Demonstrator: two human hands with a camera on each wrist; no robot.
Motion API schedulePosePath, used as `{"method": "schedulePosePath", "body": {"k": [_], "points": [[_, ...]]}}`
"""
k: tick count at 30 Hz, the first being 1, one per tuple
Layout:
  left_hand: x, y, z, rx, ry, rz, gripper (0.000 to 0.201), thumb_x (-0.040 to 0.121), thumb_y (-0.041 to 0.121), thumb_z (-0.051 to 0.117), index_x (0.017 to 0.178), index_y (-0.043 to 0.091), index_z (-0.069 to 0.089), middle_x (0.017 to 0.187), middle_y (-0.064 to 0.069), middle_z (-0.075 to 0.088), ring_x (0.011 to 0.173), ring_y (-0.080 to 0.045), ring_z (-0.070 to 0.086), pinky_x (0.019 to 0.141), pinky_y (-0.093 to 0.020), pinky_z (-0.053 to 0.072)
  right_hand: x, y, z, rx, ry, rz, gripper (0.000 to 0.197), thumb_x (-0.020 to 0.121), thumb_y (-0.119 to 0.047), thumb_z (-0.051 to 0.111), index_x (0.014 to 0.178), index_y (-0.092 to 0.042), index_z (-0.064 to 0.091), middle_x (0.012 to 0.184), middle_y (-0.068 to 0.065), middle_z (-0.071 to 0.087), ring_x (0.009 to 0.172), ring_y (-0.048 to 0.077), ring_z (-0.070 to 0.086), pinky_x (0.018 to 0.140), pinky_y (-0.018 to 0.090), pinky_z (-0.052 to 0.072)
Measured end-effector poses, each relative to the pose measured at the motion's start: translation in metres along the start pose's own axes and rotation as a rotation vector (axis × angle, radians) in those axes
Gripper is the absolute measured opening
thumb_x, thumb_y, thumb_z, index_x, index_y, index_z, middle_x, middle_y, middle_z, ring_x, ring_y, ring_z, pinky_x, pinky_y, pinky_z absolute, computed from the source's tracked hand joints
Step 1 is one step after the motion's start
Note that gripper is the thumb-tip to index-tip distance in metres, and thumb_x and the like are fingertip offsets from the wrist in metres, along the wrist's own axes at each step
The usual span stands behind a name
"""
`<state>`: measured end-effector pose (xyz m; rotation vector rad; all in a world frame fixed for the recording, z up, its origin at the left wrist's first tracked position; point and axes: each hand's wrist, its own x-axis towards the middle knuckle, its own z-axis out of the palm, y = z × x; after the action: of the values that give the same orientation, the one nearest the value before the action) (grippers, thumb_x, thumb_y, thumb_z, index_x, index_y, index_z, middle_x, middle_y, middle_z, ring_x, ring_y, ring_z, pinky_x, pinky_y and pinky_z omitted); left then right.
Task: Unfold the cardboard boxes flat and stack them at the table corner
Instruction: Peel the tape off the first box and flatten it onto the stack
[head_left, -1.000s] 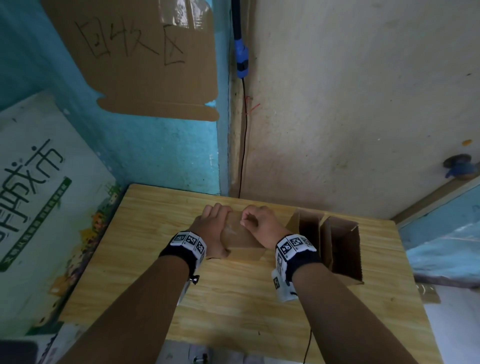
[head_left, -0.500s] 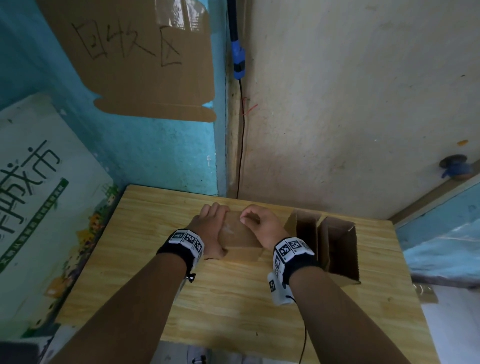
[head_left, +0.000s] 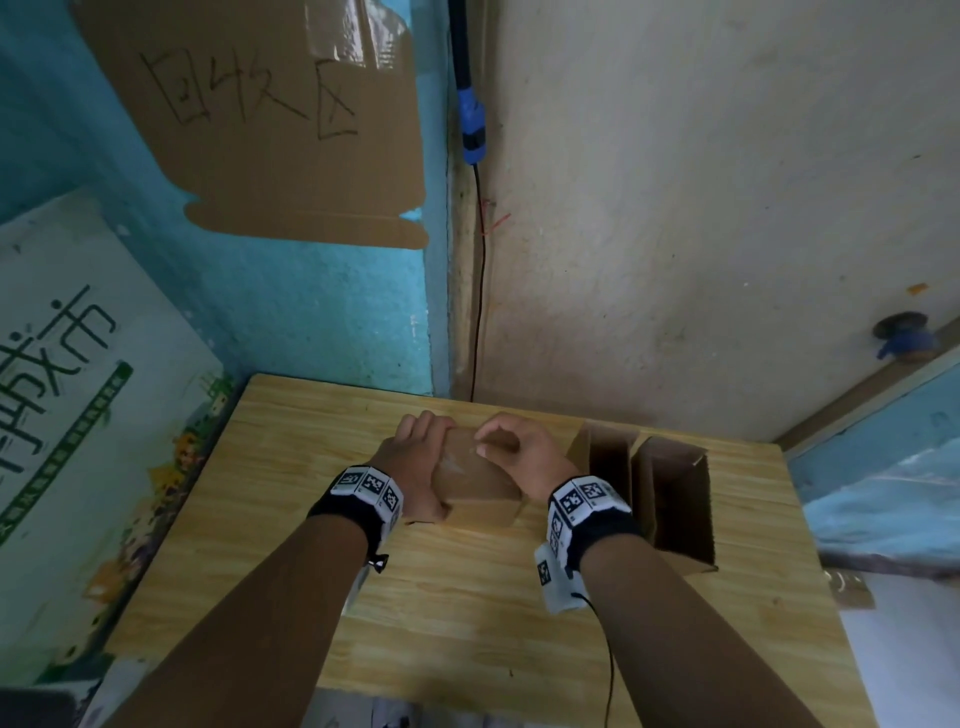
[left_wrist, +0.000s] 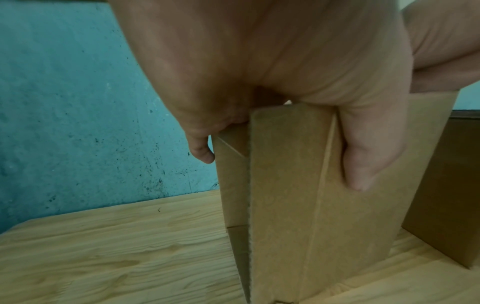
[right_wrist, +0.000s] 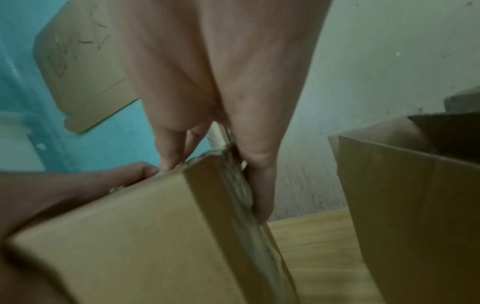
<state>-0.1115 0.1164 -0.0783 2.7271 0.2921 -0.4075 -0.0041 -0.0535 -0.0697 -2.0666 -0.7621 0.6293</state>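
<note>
A small closed cardboard box (head_left: 475, 486) stands on the wooden table (head_left: 467, 623) near its far edge. My left hand (head_left: 415, 452) grips the box's left side; in the left wrist view the thumb (left_wrist: 363, 164) lies on the box (left_wrist: 285, 205) and a fingertip hooks its far side. My right hand (head_left: 511, 452) sits on the box top with fingers curled. In the right wrist view its thumb (right_wrist: 259, 185) runs along a taped edge of the box (right_wrist: 130, 236) and the fingers pinch the top corner. Two open boxes (head_left: 608, 462) (head_left: 675, 499) stand to the right.
The table sits in a wall corner, with a blue wall on the left and a grey wall (head_left: 675, 208) behind. A cardboard sign (head_left: 270, 119) hangs on the blue wall. A printed board (head_left: 78, 389) leans at the left. A black cable (head_left: 480, 286) runs down the corner.
Both hands stay on the small box in nearly the same place. The right hand's fingers have curled a little tighter at the top edge. The open boxes have not moved.
</note>
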Motion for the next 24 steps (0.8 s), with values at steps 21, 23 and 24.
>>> {"method": "schedulePosePath", "body": {"k": [21,23,24], "points": [[0.003,-0.025,-0.013,0.036,-0.062,-0.092,0.113,0.048,0.045,0.087,0.137,0.028,0.019,0.128,0.004,0.033,0.122,-0.020,0.035,0.102,-0.047,0.045,-0.005,0.011,-0.020,0.976,0.176,0.477,0.033,0.110,-0.007,0.029,0.140,-0.015,0.037,0.120,0.028,0.071,0.109,0.039,0.072,0.106,0.061,0.048],[0.005,-0.023,-0.013,0.048,-0.063,-0.085,0.112,0.047,0.044,0.086,0.136,0.029,0.020,0.127,0.004,0.033,0.122,-0.020,0.036,0.101,-0.046,0.045,-0.005,0.013,-0.018,0.946,0.183,0.498,0.033,0.108,-0.004,0.030,0.139,-0.005,0.040,0.109,0.024,0.076,0.105,0.033,0.075,0.107,0.062,0.047],[0.005,-0.023,-0.013,0.055,-0.067,-0.083,0.111,0.047,0.043,0.086,0.135,0.029,0.020,0.127,0.004,0.033,0.122,-0.020,0.036,0.101,-0.044,0.045,-0.005,0.015,-0.018,0.943,0.188,0.519,0.033,0.106,-0.002,0.032,0.138,-0.006,0.041,0.104,0.022,0.077,0.102,0.031,0.076,0.105,0.061,0.049]]}}
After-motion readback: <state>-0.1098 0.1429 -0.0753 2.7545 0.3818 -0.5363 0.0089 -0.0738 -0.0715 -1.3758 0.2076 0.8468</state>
